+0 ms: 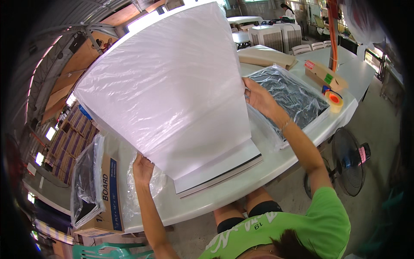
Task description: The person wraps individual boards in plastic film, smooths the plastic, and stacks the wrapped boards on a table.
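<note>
Holds a broad white sheet (pixel 172 86) in clear, wrinkled film up over the counter (pixel 185 207), tilted, with the lower edge just above or against the stack of boards (pixel 220 167); cannot tell which. Pinches the right edge near the middle with the right hand (pixel 261 98), thumb and fingers closed. Grips the left edge toward the lower corner with the left hand (pixel 143 169), fingers curled around. To manage this well, pull lightly outward with both hands, enough to flatten the film without stretching or tearing. Grasp only the edges, to leave no creases or prints on the broad face. Level the two grips before any lowering, to avoid a twist or a bend across the middle. Line up the lower edge with the dark front edge of the stack first, then ease down gradually to let air escape. Watch the loose film (pixel 133 185) to the left, apt to cling or slip underneath. Stay clear of the wrapped dark panel (pixel 289 99) just beyond the right hand and of the carton (pixel 113 194) at the left end, both likely to catch a swinging corner.
</note>
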The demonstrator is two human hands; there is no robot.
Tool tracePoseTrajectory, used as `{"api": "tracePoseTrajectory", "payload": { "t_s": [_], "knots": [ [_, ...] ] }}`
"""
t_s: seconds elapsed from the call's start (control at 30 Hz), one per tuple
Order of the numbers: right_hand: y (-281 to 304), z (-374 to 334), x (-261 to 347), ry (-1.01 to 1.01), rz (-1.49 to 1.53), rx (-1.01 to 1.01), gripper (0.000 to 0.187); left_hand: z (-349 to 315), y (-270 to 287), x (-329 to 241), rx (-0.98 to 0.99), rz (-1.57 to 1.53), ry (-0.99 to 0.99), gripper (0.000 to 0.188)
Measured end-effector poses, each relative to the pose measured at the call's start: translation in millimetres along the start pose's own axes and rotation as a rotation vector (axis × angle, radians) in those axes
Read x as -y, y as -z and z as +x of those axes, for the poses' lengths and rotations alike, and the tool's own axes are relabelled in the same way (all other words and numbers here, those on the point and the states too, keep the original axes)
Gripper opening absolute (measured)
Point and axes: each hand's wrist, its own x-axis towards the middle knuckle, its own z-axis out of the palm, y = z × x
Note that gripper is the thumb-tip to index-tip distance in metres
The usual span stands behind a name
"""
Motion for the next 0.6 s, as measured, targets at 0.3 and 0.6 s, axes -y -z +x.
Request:
{"api": "tracePoseTrajectory", "payload": {
  "t_s": [0.3, 0.6],
  "knots": [
    [-17, -25, -38, 0.616, -0.841, -0.059, 0.066, -36, -73, 46, -0.257, 0.982, -0.838, 0.08],
    [-13, -21, -51, 0.655, -0.702, -0.216, 0.044, -42, -77, 56, -0.231, 0.849, -0.937, 0.053]
  ]
}}
